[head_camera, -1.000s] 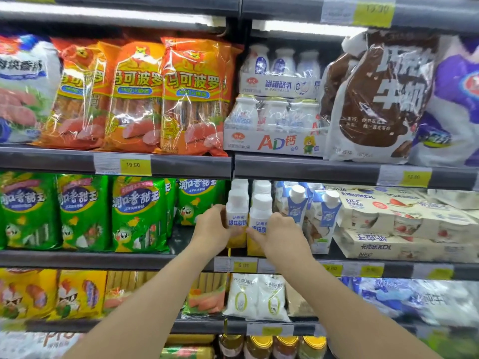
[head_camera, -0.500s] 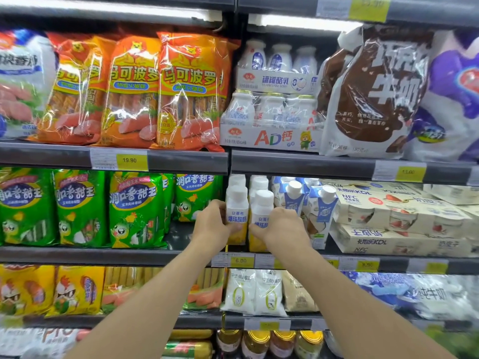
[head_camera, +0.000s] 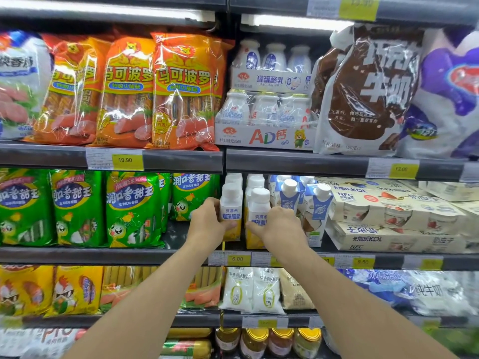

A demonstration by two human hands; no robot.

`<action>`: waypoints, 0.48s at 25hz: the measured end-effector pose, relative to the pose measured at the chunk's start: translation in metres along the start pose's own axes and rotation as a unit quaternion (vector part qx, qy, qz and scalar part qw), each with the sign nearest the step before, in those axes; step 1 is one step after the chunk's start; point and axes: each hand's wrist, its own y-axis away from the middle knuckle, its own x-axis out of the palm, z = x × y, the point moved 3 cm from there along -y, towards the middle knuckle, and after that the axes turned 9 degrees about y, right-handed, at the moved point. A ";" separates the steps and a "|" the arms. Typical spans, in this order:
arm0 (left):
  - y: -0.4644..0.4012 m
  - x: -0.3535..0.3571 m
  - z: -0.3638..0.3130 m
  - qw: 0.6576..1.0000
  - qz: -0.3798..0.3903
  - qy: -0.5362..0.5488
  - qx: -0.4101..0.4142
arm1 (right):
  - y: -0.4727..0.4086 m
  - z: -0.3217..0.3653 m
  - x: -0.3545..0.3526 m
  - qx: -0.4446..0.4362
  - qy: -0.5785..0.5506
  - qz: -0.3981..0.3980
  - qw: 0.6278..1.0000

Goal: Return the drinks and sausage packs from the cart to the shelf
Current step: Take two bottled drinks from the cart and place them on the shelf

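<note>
Two white yogurt drink bottles with yellow bases stand side by side at the front of the middle shelf [head_camera: 181,255]. My left hand [head_camera: 207,224] wraps the left bottle [head_camera: 231,203]. My right hand [head_camera: 278,229] wraps the right bottle [head_camera: 259,206]. More of the same bottles stand in rows behind them. Green sausage packs [head_camera: 132,208] fill the same shelf to the left, and orange sausage packs [head_camera: 181,92] stand on the shelf above. The cart is out of view.
Blue-and-white cartons [head_camera: 317,203] stand just right of the bottles, then stacked yogurt multipacks [head_camera: 394,221]. Above are milk bottle trays [head_camera: 267,120] and a brown chocolate milk bag [head_camera: 368,89]. Below lie white pouches [head_camera: 248,291], yellow sausage packs [head_camera: 51,291] and jars [head_camera: 256,340].
Both hands stay on the two bottles at the shelf front; the bottles have shifted only slightly. The view has drifted a little.
</note>
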 end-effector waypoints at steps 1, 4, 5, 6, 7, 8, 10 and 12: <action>0.000 0.000 0.000 1.000 -0.001 0.001 0.000 | 0.000 0.000 0.000 0.002 0.001 0.000 1.000; 0.000 0.000 0.003 1.000 -0.001 0.007 -0.003 | 0.000 0.000 0.001 0.007 0.006 0.002 1.000; -0.001 0.001 0.004 1.000 0.000 0.008 -0.004 | -0.001 0.000 0.002 0.009 0.006 0.003 1.000; -0.002 0.002 0.006 1.000 0.000 0.008 -0.006 | -0.001 0.000 0.003 0.011 0.006 0.003 1.000; -0.003 0.003 0.007 1.000 0.001 0.009 -0.006 | -0.001 -0.001 0.003 0.013 0.008 0.000 1.000; -0.004 0.003 0.009 1.000 0.002 0.009 -0.007 | -0.001 -0.001 0.003 0.012 0.011 -0.002 1.000; -0.006 0.005 0.011 1.000 0.002 0.014 -0.002 | -0.001 -0.002 0.004 0.010 0.012 -0.002 1.000; -0.006 0.006 0.012 1.000 0.002 0.012 -0.004 | 0.000 -0.003 0.005 0.004 0.008 0.000 1.000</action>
